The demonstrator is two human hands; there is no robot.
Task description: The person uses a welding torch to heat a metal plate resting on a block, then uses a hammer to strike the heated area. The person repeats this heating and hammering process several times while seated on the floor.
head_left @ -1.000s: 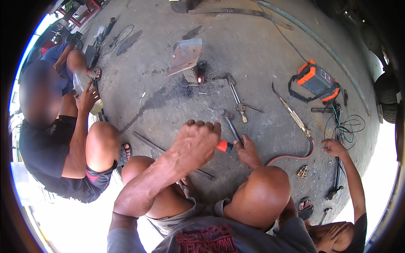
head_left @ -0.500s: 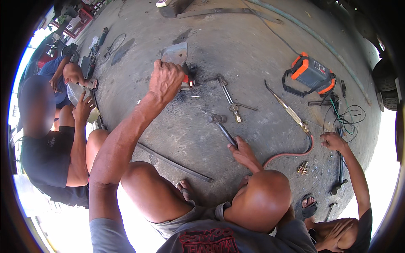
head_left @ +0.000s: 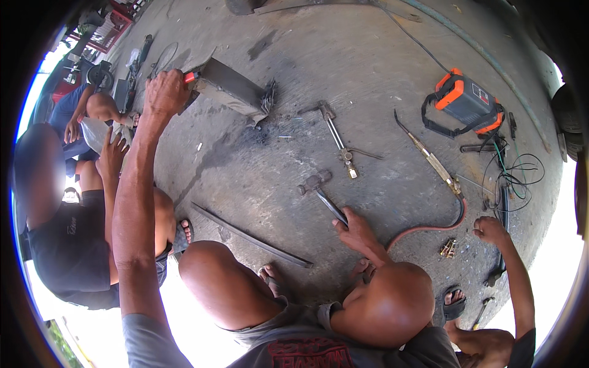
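My left hand (head_left: 164,95), arm stretched out, is closed round a red-handled tool (head_left: 191,76) at the near left end of a grey metal box piece (head_left: 232,87). The piece is tilted, and its far right end is dark and ragged, by black debris on the floor. My fingers hide most of the tool, so its kind does not show. My right hand (head_left: 361,235) grips a hammer (head_left: 332,205) by its dark handle, low by my right knee, with the hammer head (head_left: 315,181) pointing away from me. The hammer and the metal piece are apart.
A cutting torch (head_left: 336,138) lies ahead, with a brass torch (head_left: 432,159) on a red hose to its right. An orange-grey machine (head_left: 466,103), cables and brass fittings (head_left: 448,248) lie right. A flat bar (head_left: 251,236) lies left. People sit on both sides.
My left hand has swung left and slightly up, turning the metal piece so its long side shows. The hammer stays in my right hand, almost in place. The view has shifted a little.
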